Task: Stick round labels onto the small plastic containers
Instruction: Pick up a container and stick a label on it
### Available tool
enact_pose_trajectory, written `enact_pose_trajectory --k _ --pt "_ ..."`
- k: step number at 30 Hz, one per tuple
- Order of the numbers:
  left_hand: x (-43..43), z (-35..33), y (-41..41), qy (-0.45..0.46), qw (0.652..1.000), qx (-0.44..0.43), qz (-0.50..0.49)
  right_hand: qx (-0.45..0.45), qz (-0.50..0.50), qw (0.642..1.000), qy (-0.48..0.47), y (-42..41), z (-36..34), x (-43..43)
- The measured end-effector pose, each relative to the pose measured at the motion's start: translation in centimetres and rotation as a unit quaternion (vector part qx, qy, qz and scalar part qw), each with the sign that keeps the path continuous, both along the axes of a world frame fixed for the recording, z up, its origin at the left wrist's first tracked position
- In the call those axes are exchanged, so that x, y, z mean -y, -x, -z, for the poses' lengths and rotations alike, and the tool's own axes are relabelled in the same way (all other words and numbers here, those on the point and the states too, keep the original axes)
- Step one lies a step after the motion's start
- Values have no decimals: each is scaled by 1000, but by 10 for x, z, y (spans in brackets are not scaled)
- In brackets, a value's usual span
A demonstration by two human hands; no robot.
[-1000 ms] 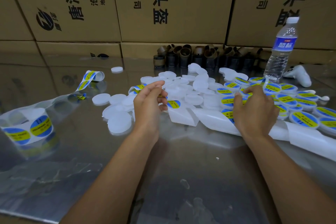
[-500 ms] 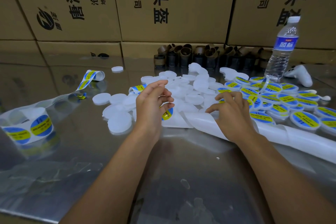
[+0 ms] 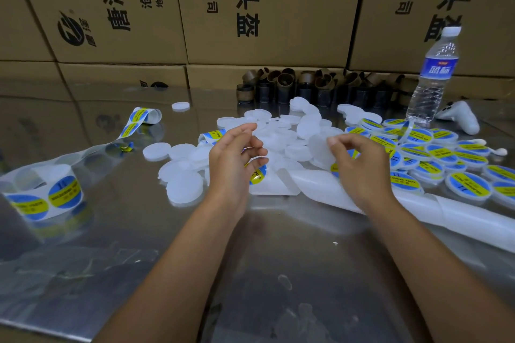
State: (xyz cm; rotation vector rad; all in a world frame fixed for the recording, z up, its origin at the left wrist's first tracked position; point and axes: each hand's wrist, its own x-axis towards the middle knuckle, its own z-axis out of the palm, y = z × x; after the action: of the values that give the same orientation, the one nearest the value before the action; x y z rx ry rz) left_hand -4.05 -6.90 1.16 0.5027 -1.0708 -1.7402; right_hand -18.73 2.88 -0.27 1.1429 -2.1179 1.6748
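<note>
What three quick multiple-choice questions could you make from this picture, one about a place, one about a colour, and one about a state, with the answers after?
1. Where does the water bottle stand?
A. far right, by the cardboard boxes
B. near left edge
C. between the hands

2. What colours are the round labels?
A. red and white
B. blue and yellow
C. green and black

3. What is the right hand doing?
A. resting flat on the table
B. gripping the bottle
C. pinching a plain white container

Answers: 1 A, the bottle rises at the far right against the boxes. 2 B, each label has a yellow band across a blue disc. 3 C, its fingertips close on an unlabelled disc.
</note>
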Motion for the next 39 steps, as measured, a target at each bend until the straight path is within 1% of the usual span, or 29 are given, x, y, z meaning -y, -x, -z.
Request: enact_pose_trajectory --k 2,4,6,8,11,14,19,24,29,32,35,37,38,39 --pt "0 0 0 -2 1000 -1 0 83 -31 994 68 -3 -6 1" --pt "0 0 0 0 1000 1 1 134 -61 982 115 -7 -11 3" --pt "0 1 0 10 1000 5 4 151 -83 974 146 -12 -14 4" --pt "-1 1 1 28 999 9 15 147 -105 970 163 -18 -17 5" --pt "-3 2 4 52 997 18 49 120 -145 970 151 -27 -16 6" --pt "-7 2 5 68 993 31 92 106 -180 971 112 -37 -12 8" --pt "-10 3 6 71 986 44 142 94 -195 975 55 -47 -6 11" --pt "-8 5 4 88 979 26 180 109 -199 972 68 -47 -7 10" --pt "-6 8 4 93 976 31 195 117 -222 965 76 -49 -6 11" --pt "-7 9 5 101 979 20 179 90 -182 977 71 -50 -4 12" --pt "-5 6 5 83 987 -4 138 64 -117 990 49 -52 1 15" --pt "-2 4 5 61 992 -16 108 20 -88 996 -12 -54 6 14" --pt "0 3 4 50 994 -22 94 -27 -74 995 -59 -54 8 14" --pt "1 2 4 36 995 -34 84 -95 -57 988 -110 -53 10 14"
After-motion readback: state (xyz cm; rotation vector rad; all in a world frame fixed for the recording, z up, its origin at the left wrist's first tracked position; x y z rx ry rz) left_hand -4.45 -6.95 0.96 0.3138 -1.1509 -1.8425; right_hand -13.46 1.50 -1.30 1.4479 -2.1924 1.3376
